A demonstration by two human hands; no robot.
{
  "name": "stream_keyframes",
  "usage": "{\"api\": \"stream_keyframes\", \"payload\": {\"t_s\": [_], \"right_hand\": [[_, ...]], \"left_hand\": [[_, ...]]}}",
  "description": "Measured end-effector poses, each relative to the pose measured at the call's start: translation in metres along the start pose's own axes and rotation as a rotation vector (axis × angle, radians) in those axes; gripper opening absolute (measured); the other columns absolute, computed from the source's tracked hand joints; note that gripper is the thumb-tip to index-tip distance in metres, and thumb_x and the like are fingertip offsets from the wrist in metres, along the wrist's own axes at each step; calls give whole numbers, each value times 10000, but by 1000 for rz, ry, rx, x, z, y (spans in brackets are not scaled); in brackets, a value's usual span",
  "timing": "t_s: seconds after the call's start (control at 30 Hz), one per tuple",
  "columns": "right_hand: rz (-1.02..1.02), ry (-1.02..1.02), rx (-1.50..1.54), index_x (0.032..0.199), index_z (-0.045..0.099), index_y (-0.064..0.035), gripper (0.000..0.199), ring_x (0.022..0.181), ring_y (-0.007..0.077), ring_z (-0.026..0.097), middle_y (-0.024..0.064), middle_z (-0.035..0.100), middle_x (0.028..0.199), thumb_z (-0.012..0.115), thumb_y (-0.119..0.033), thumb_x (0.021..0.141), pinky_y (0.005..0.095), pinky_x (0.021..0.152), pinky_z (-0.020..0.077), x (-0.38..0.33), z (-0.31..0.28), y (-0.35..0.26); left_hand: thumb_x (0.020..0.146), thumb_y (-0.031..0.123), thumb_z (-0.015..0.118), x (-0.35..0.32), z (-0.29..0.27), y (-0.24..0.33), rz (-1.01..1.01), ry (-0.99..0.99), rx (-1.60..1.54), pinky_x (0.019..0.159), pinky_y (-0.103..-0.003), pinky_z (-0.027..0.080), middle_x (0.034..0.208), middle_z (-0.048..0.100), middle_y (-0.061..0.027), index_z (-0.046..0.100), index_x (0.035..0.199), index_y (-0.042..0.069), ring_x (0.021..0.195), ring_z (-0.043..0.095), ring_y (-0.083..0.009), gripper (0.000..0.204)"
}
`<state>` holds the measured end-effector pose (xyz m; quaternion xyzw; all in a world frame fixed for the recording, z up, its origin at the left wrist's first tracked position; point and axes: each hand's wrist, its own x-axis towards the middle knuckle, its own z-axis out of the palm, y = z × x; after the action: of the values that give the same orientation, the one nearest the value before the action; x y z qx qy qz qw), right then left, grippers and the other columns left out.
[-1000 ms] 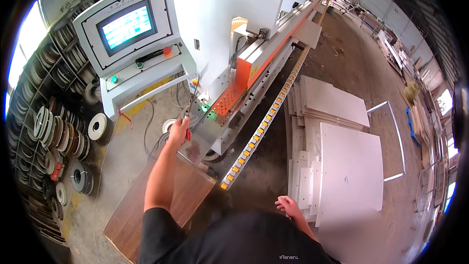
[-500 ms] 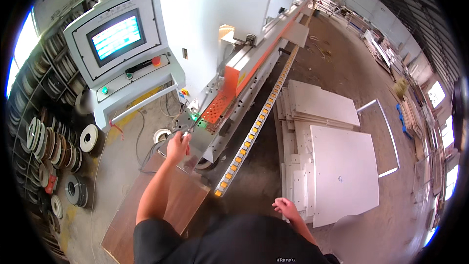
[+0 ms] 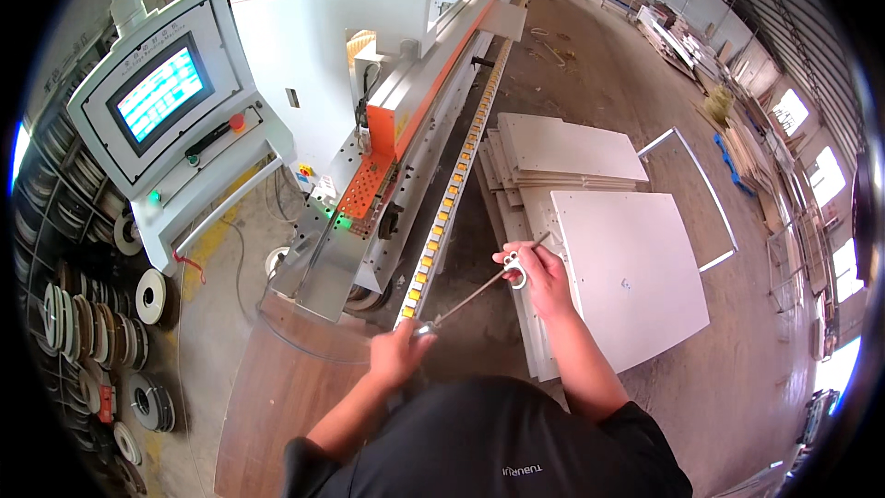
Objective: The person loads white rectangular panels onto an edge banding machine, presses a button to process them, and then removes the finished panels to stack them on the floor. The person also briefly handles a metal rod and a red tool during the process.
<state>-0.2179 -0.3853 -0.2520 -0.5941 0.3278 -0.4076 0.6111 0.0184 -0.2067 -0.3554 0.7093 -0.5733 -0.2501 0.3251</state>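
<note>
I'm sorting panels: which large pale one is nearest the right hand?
The front panel, partly hidden by the right hand and forearm; the back panel lies farther away.

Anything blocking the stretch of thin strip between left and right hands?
Nothing visible: the thin strip shows unobstructed between the left hand and right hand. A ring-handled tool is in the right hand.

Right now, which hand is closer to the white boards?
Right. In the picture, the right hand overlaps the left edge of the white boards; the left hand is farther left, by the near end of the yellow-spotted rail.
</note>
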Motion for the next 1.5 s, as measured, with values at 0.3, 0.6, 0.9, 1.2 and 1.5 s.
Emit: {"api": "stream_keyframes", "payload": {"t_s": [0.3, 0.6, 0.9, 1.2, 1.5], "right_hand": [[56, -83, 20, 1263, 621, 31, 332, 953, 219, 709, 193, 737, 1101, 490, -217, 1088, 330, 807, 582, -21, 4, -11], [-39, -214, 72, 1289, 585, 37, 428, 752, 197, 688, 217, 738, 1078, 442, -324, 1108, 318, 700, 570, -35, -6, 0], [50, 95, -139, 1121, 599, 9, 331, 527, 124, 587, 210, 750, 986, 381, -241, 1116, 221, 532, 480, -43, 20, -12], [-124, -223, 531, 1370, 529, -6, 541, 822, 182, 674, 240, 663, 1248, 604, -412, 1020, 271, 705, 531, -65, -13, -4], [-6, 523, -124, 814, 668, 8, 346, 611, 140, 664, 121, 697, 742, 578, -220, 1058, 228, 463, 465, -67, -7, -14]], "left_hand": [[943, 377, 724, -26, 2, 14, -37, -52, -37, 672, -412, 551, 765, 713, -120, 642, 1100, 119, 744, 722, -290, 313], [1054, 299, 578, -16, -9, 16, -172, -660, -877, 650, -292, 476, 795, 609, 11, 644, 1015, 63, 695, 563, -107, 249], [1028, 270, 606, -9, 20, 52, 73, -268, -390, 596, -402, 499, 703, 634, -126, 669, 932, 59, 626, 642, -289, 240], [1099, 271, 493, 1, -2, 50, 19, -818, -852, 552, -256, 436, 680, 560, 3, 650, 958, 37, 567, 527, -86, 316], [1038, 226, 603, -2, 17, 68, 339, -290, -183, 608, -362, 512, 709, 630, -101, 668, 990, 45, 615, 635, -255, 198]]}}
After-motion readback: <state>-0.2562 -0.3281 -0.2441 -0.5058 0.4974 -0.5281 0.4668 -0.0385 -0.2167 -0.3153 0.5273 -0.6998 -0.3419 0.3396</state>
